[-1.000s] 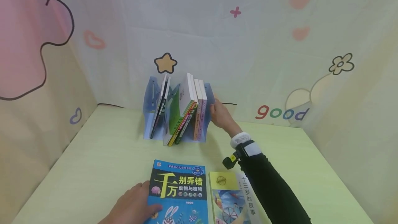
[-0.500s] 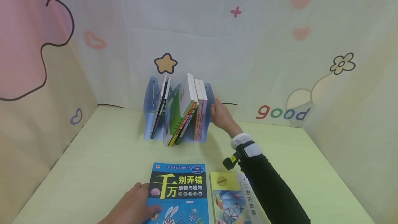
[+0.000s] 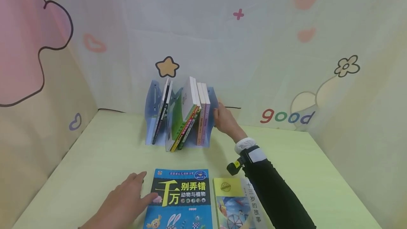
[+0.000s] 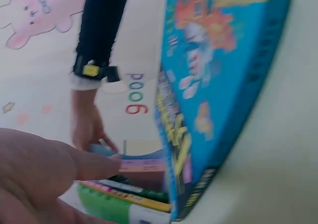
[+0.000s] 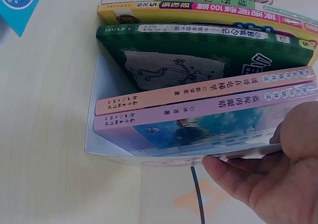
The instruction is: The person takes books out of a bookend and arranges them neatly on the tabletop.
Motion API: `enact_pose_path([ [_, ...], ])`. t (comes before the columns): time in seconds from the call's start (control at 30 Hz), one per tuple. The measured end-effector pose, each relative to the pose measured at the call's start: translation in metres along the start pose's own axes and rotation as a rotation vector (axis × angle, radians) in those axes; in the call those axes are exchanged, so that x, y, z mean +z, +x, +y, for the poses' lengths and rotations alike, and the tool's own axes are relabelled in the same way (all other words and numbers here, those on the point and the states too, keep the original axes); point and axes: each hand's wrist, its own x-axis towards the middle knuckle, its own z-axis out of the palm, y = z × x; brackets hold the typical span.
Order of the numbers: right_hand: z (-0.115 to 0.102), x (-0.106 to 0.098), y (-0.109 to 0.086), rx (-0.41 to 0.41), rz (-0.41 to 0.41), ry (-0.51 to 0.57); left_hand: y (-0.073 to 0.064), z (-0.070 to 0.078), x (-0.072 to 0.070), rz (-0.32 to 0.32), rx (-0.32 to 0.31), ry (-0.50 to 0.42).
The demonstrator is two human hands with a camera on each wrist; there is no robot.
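Note:
A translucent blue desktop book rack [image 3: 152, 103] holds several upright books, some leaning to the right. My right hand [image 3: 226, 121] grips its right side panel. In the right wrist view the right thumb lies at the inner side, beside a lilac book [image 5: 198, 127], with the fingers outside. A dark green book [image 5: 198, 55] slants behind a salmon one. My left hand [image 3: 122, 199] is at the left edge of a large blue children's book [image 3: 190, 218], fingers extended and spread, the thumb overlapping its cover. In the left wrist view that book's thick blue spine [image 4: 253, 80] shows.
Right of the blue book, a yellow-topped book [image 3: 233, 204] lies on the pale table [image 3: 95, 172], partly covered by the right sleeve [image 3: 273, 186]. A printed curtain [image 3: 203, 27] hangs close behind the rack and along both sides.
My left hand has loosened from the blue book and shifted left, its fingers spreading off the edge. The book sits slightly lower in view. The right hand keeps its grip on the rack.

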Motion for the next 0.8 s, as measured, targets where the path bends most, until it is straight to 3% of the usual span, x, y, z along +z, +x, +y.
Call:
enact_pose_path([
  [0.2, -0.001, 0.000, 0.001, 0.008, 0.010, -0.009, -0.002, 0.006, -0.041, 0.154, 0.115, -0.111],
  [0.5, 0.000, -0.001, 0.000, -0.007, 0.001, -0.053, 0.013, 0.028, -0.114, 0.404, 0.385, -0.264],
  [0.63, 0.002, -0.002, 0.000, -0.012, 0.010, -0.078, 0.029, 0.045, -0.130, 0.440, 0.451, -0.310],
  [0.8, 0.002, 0.000, 0.001, -0.010, 0.009, -0.082, 0.054, 0.066, -0.141, 0.432, 0.477, -0.322],
])
